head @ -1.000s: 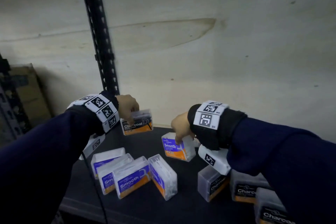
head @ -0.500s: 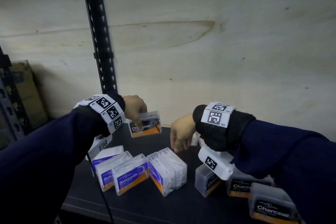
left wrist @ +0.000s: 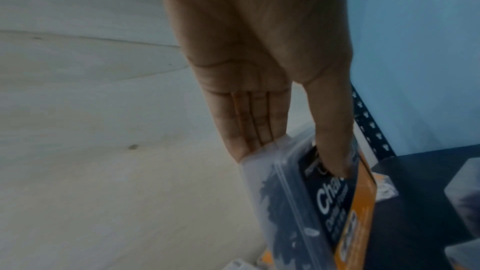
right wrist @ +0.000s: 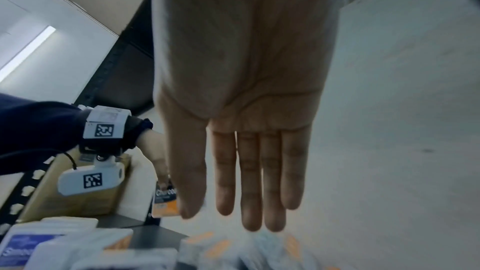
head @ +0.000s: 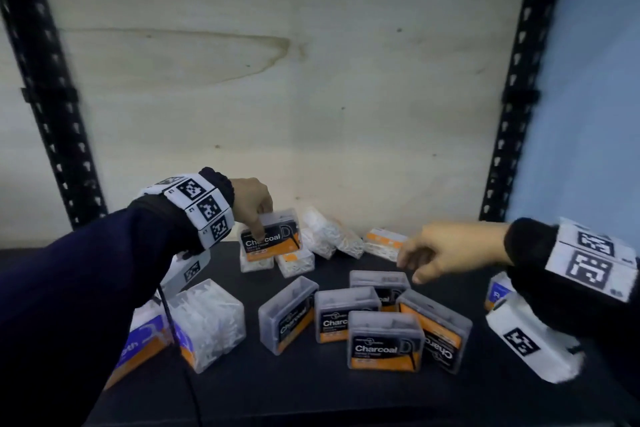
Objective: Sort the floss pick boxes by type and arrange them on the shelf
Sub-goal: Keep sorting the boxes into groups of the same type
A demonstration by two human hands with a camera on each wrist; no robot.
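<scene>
My left hand (head: 262, 219) holds a clear box labelled Charcoal (head: 270, 236) just above the white-pick boxes (head: 295, 262) at the back of the shelf. In the left wrist view the thumb (left wrist: 333, 157) lies on the held box's (left wrist: 324, 202) black and orange label, with the fingers behind it. My right hand (head: 412, 269) hovers open and holds nothing, fingers straight (right wrist: 249, 198), over a cluster of several Charcoal boxes (head: 384, 341) in the middle. Smooth boxes with purple labels (head: 207, 322) stand at the left, partly hidden by my left sleeve.
The dark shelf board (head: 311, 395) ends at a plywood back wall (head: 329, 114) between two black perforated uprights (head: 52, 121) (head: 516, 97). More white-pick boxes (head: 384, 243) lie along the back. One purple-labelled box (head: 496, 291) peeks out behind my right wrist.
The view has swung right. My right hand let go of the Smooth box beside the row and moved right, open. My left hand carried the Charcoal box to the right.
</scene>
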